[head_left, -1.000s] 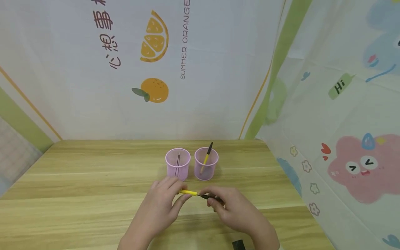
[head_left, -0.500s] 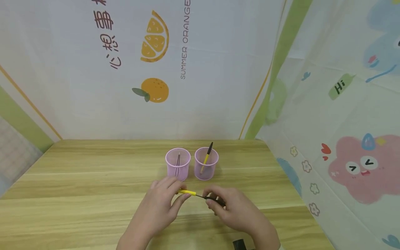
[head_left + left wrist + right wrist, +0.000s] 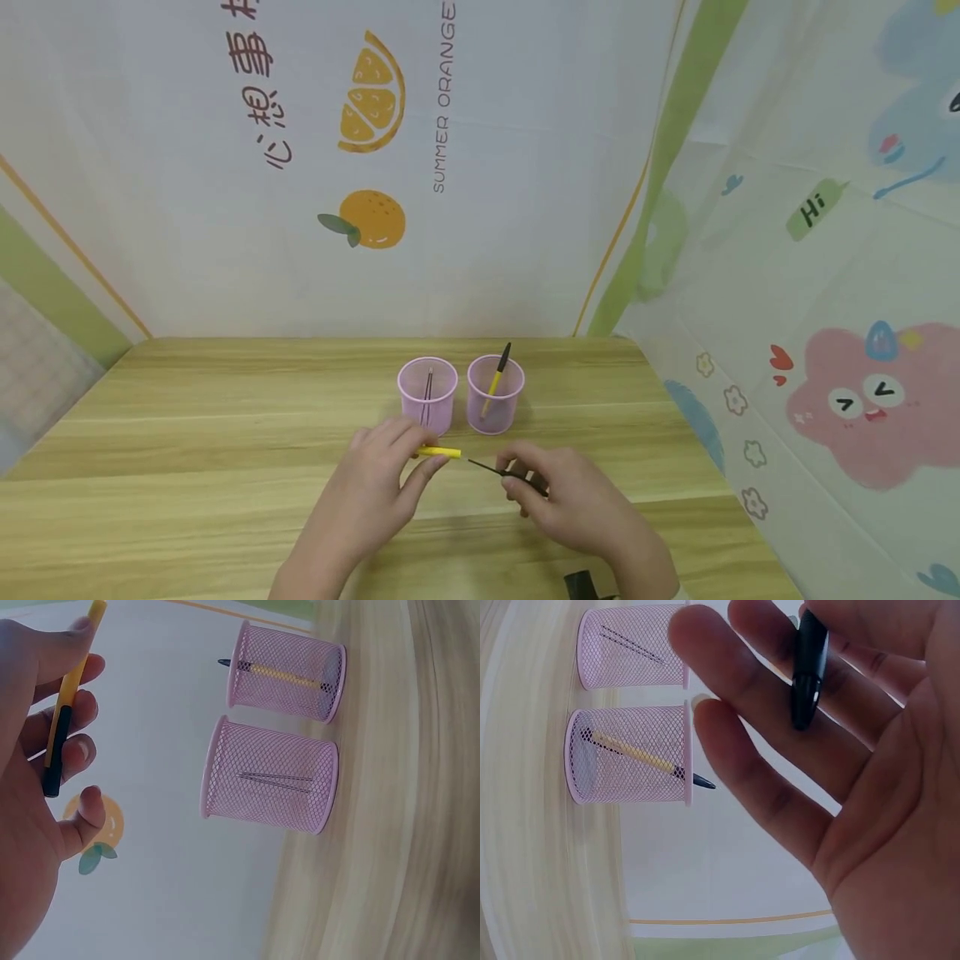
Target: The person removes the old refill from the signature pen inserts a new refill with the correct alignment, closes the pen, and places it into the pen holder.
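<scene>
The slim yellow plastic pen barrel with a black end section [image 3: 438,452] is in the left hand [image 3: 382,475], over the near side of the pale wood-grain table [image 3: 187,433], in front of a pink mesh cup with two thin dark sticks [image 3: 442,412] and a pink mesh cup with a yellow-and-black pen [image 3: 493,418]. Just beside its bare end, not touching in the head view, is the tip of a thin dark rod [image 3: 483,466], which runs from a glossy black pen piece [image 3: 525,481] in the right hand [image 3: 570,492]. Handling these two parts well should call for a light pinch near the facing ends, the rod on one line with the barrel; the rod now slopes more than the barrel, and any sideways push could bend it. A steady left hand would leave the fine motion to the right. The left thumb presses the barrel against the fingers, the little finger free of it; the right thumb and forefinger pinch the black piece, the outer fingers standing away. Both backs face up, wrists angled inward.
</scene>
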